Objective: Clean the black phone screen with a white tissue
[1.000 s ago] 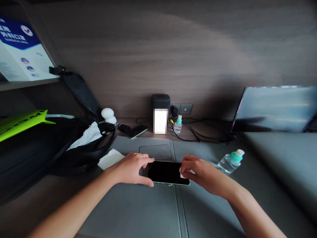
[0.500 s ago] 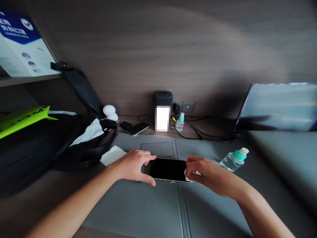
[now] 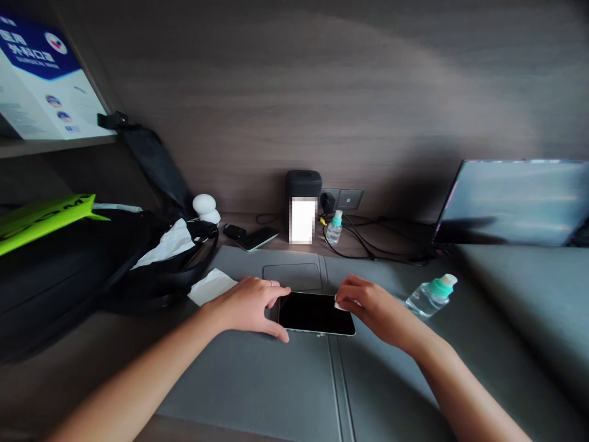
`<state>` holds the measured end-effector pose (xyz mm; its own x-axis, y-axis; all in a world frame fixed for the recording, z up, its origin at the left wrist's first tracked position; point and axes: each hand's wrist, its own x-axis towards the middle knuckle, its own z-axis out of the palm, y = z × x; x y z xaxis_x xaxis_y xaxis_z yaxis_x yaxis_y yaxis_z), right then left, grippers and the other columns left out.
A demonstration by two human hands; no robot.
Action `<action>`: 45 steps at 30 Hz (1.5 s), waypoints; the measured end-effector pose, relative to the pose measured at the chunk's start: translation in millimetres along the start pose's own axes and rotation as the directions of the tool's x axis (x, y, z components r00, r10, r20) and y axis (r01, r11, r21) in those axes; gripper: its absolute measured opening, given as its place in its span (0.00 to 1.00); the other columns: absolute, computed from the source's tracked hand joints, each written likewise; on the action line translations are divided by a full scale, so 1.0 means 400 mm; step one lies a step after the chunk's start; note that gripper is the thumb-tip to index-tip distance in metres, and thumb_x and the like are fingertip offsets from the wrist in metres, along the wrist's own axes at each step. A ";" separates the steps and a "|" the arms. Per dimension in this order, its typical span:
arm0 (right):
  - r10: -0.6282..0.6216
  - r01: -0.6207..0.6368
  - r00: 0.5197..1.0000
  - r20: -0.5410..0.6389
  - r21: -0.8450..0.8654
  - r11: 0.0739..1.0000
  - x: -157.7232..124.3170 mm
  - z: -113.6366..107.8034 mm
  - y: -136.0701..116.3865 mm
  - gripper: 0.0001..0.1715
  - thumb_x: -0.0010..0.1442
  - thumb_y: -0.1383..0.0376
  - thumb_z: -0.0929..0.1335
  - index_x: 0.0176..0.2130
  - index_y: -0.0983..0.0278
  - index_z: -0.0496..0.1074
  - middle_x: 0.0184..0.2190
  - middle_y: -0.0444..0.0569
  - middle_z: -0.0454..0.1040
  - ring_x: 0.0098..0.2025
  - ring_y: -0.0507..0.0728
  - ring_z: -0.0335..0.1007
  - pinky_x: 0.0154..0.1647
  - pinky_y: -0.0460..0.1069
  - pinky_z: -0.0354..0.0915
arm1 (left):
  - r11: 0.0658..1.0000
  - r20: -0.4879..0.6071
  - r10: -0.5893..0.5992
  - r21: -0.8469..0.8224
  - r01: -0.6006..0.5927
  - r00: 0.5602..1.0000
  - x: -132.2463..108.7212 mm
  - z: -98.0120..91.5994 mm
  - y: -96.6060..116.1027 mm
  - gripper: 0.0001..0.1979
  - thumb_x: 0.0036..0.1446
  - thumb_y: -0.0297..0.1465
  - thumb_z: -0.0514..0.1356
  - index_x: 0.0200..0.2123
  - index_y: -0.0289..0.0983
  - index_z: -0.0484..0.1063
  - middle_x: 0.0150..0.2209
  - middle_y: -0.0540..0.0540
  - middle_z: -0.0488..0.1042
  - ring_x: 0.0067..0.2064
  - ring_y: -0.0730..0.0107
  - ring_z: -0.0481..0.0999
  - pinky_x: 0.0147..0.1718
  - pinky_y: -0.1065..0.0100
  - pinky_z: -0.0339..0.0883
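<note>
A smartphone (image 3: 313, 314) with a dark screen and a pale green edge lies flat on the grey desk mat (image 3: 248, 380). My left hand (image 3: 253, 307) grips its left end, thumb on the near edge and index finger along the far edge. Pinched in the fingers of my right hand (image 3: 368, 307) is a small white tissue (image 3: 340, 303), touching the phone's far right corner. Most of that tissue is hidden by the fingers. A sheet of white tissue (image 3: 211, 286) lies beyond my left wrist. Right of my right hand, a clear bottle (image 3: 427, 299) with a teal collar rests tilted.
Along the back stand a black speaker-like device (image 3: 304, 179), a small spray bottle (image 3: 335, 228) and cables (image 3: 368, 245). Another phone (image 3: 257, 238) lies left of them. A black bag (image 3: 69, 276) fills the left side. A monitor (image 3: 515, 202) stands at the right.
My right hand has moved with the tissue from the phone's near right end to its far right corner, uncovering the near right corner. My left hand keeps its grip.
</note>
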<state>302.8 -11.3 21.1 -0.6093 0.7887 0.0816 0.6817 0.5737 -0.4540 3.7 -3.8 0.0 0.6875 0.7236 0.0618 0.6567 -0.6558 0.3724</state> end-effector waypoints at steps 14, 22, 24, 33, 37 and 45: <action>-0.314 0.313 0.950 -0.005 -0.025 0.949 0.068 0.089 -0.117 0.18 0.70 0.58 0.61 0.52 0.64 0.72 0.50 0.55 0.71 0.52 0.60 0.67 0.54 0.56 0.66 | 0.996 -0.029 0.022 0.087 -0.019 0.999 0.006 -0.007 0.016 0.41 0.48 0.64 0.57 0.55 0.40 0.70 0.37 0.45 0.75 0.34 0.57 0.77 0.32 0.64 0.65; -0.378 0.380 0.925 0.051 -0.055 0.923 0.081 0.111 -0.146 0.17 0.70 0.61 0.62 0.52 0.66 0.71 0.55 0.57 0.66 0.56 0.61 0.63 0.60 0.59 0.64 | 0.994 -0.063 0.073 0.084 -0.068 0.995 0.000 0.003 0.003 0.45 0.58 0.64 0.38 0.57 0.35 0.68 0.40 0.40 0.76 0.36 0.55 0.78 0.34 0.62 0.66; -0.389 0.392 0.920 0.053 -0.060 0.918 0.080 0.114 -0.149 0.16 0.69 0.62 0.63 0.51 0.67 0.72 0.55 0.58 0.66 0.56 0.61 0.63 0.60 0.58 0.64 | 0.993 -0.056 0.091 0.086 -0.086 0.994 -0.001 0.002 0.002 0.44 0.60 0.62 0.34 0.53 0.35 0.71 0.39 0.40 0.75 0.35 0.56 0.77 0.34 0.62 0.66; -0.385 0.380 0.919 0.089 0.072 0.922 0.061 0.080 -0.123 0.14 0.70 0.68 0.61 0.43 0.64 0.75 0.43 0.51 0.73 0.47 0.56 0.69 0.49 0.52 0.67 | 0.995 -0.049 0.091 0.048 -0.088 0.995 0.000 0.000 -0.005 0.40 0.63 0.60 0.36 0.55 0.37 0.71 0.38 0.43 0.75 0.33 0.60 0.77 0.32 0.64 0.65; -0.286 0.267 0.951 0.115 0.153 0.951 0.032 0.043 -0.084 0.13 0.70 0.67 0.62 0.40 0.63 0.75 0.41 0.50 0.72 0.45 0.55 0.69 0.47 0.51 0.66 | 0.997 -0.022 0.059 0.044 -0.058 0.998 0.001 -0.003 -0.003 0.36 0.62 0.60 0.44 0.53 0.39 0.72 0.34 0.46 0.74 0.31 0.62 0.75 0.29 0.64 0.63; -0.148 0.105 0.968 0.202 0.208 0.972 -0.013 -0.027 -0.027 0.10 0.67 0.67 0.65 0.35 0.62 0.74 0.39 0.48 0.71 0.42 0.54 0.69 0.45 0.50 0.65 | 0.998 -0.006 0.002 0.055 -0.002 1.000 0.002 -0.003 0.001 0.34 0.54 0.58 0.59 0.55 0.42 0.70 0.34 0.50 0.73 0.31 0.65 0.74 0.30 0.65 0.62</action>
<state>303.0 -19.0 35.3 -0.7728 0.6338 -0.0334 0.5146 0.5949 -0.6175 4.0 -3.2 1.2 0.6868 0.7236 0.0682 0.6718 -0.6678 0.3204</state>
